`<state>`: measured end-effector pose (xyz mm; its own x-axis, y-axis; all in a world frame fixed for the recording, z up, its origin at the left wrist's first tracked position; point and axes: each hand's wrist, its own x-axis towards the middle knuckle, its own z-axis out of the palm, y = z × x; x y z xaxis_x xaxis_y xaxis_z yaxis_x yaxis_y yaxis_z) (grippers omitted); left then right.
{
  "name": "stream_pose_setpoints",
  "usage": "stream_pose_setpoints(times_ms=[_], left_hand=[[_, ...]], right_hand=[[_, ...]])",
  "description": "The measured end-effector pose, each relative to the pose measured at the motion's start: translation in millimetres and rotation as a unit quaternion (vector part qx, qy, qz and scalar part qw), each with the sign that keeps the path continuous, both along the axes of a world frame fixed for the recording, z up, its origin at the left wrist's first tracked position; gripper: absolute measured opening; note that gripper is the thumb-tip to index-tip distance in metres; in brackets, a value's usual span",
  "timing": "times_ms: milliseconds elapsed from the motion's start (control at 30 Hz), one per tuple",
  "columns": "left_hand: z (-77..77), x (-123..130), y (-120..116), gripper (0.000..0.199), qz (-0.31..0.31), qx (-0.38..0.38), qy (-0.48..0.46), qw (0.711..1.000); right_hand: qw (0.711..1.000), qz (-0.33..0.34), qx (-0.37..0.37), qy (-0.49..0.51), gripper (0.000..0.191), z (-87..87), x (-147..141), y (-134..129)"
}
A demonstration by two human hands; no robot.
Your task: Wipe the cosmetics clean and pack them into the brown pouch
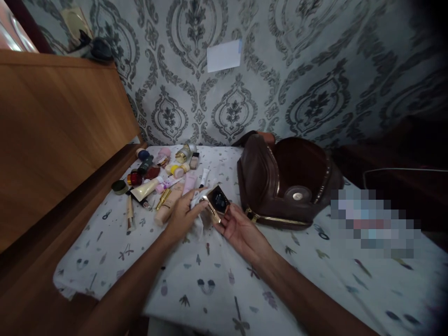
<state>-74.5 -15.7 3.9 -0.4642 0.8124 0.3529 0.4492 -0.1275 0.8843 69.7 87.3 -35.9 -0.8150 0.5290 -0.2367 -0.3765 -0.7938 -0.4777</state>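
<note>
My right hand (243,228) grips a square black-and-gold compact (217,200) by its lower right edge, tilted above the table. Against the compact's left side, my left hand (184,210) pinches a thin white cloth (198,228), part of which hangs below the fingers. Just left of that hand lie a beige tube (164,215), a gold lipstick (163,199) and a pink tube (189,182). To the right of both hands stands a brown bag (259,186) with its zipped top gaping.
Several cosmetics crowd the table's left back, among them a cream tube (145,190), a red jar (134,178) and a dark round tin (119,187). A patterned cloth (206,308) covers the table. A wooden panel (63,140) rises at left; a patterned wall (234,107) stands behind.
</note>
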Motion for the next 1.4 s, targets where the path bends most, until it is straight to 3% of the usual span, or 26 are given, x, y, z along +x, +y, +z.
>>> stream_pose_setpoints(times_ms=[200, 367, 567, 700, 833, 933, 1000, 1167, 1400], left_hand=[[6.1, -1, 0, 0.023, 0.047, 0.043, -0.029, 0.998], [5.2, -1, 2, 0.022, 0.091, 0.05, -0.01, 0.994], [3.7, -4, 4, 0.03, 0.101, 0.046, -0.014, 0.994], [2.5, -4, 3, 0.041, 0.079, 0.011, -0.042, 0.996], [-2.0, -6, 0, 0.064, -0.028, 0.007, -0.055, 0.998], [-4.6, -8, -2, 0.079, -0.104, -0.012, -0.092, 0.99], [-4.3, -9, -2, 0.076, -0.115, -0.032, -0.091, 0.989], [0.2, -7, 1, 0.057, -0.092, -0.028, -0.052, 0.994], [0.4, -5, 4, 0.049, -0.041, -0.017, -0.067, 0.997]], right_hand=[[0.999, 0.028, 0.011, -0.018, 0.023, 5.8, 2, -1], [0.998, 0.053, 0.021, -0.014, 0.023, 11.4, 4, 0], [0.995, 0.091, 0.046, 0.007, 0.061, 16.8, 7, -2], [0.992, 0.105, 0.064, 0.008, 0.078, 17.1, 8, -3], [0.994, 0.082, 0.075, 0.016, 0.086, 14.8, 8, -2], [0.995, 0.051, 0.083, 0.023, 0.084, 14.5, 7, -2], [0.996, 0.031, 0.086, 0.022, 0.084, 15.4, 6, -3], [0.995, 0.001, 0.101, 0.002, 0.087, 17.5, 5, -2], [0.997, -0.024, 0.077, 0.01, 0.058, 17.2, 4, 0]])
